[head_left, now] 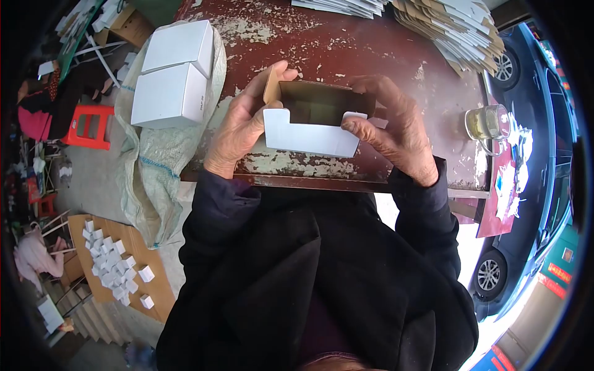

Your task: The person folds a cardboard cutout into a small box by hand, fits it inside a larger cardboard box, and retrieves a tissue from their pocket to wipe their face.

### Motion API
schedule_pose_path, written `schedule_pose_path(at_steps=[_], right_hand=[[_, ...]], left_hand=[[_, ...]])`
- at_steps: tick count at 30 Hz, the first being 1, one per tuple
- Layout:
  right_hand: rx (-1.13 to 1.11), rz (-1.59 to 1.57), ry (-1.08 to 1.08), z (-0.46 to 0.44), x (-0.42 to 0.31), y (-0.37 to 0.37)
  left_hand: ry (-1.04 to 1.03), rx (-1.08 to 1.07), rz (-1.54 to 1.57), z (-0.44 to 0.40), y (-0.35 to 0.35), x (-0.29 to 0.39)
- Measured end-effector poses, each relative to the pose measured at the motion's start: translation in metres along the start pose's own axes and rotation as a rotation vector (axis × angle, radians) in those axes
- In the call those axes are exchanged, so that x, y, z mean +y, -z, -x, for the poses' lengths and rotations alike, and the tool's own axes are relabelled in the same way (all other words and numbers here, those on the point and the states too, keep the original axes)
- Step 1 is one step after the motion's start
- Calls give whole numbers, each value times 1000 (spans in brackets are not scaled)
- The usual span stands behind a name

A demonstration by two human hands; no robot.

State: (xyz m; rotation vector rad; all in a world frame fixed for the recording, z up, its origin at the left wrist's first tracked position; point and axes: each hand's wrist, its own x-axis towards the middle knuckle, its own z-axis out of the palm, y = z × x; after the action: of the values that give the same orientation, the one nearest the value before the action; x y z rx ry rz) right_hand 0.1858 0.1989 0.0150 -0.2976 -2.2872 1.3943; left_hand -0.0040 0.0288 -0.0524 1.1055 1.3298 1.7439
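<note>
One open white box (pixel 312 139) is at the centre of the frame, held by both hands above the near edge of the table (pixel 346 49). Its opening faces up, the brown cardboard interior is exposed, and the white front wall is toward the wearer.

Left hand (pixel 240 127): grip partly closed on the box's left end, thumb at the near left corner, fingers behind a raised brown flap. Right hand (pixel 399 130): grip curved around the right end, thumb pressed at the top of the front wall, fingers spread toward the far right corner; whether every fingertip makes contact cannot be told.

The table is dark red, its paint flaked in many places. Two closed white boxes (pixel 168 93) sit touching each other in the upper left, with a pale woven sack (pixel 162 179) around and below them. A stack of flat cardboard pieces (pixel 451 31) is in the upper right; a second stack of flat pieces (pixel 340 5) is cut off by the top edge of the frame. A glass mug (pixel 486 123) containing yellowish liquid stands near the table's right edge.

Lower left: small white boxes (pixel 113 263) grouped on a brown cardboard sheet (pixel 158 297). Left: a red stool (pixel 88 123). Right: a dark car (pixel 529 111).
</note>
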Motion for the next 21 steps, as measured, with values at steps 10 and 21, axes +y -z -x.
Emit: schedule_pose_path(at_steps=[10,21], right_hand=[[10,36,33,1,5,-6],[22,133,57,3,4,-13]], left_hand=[[66,-148,33,-1,19,4],[74,-219,222,3,31,-1]])
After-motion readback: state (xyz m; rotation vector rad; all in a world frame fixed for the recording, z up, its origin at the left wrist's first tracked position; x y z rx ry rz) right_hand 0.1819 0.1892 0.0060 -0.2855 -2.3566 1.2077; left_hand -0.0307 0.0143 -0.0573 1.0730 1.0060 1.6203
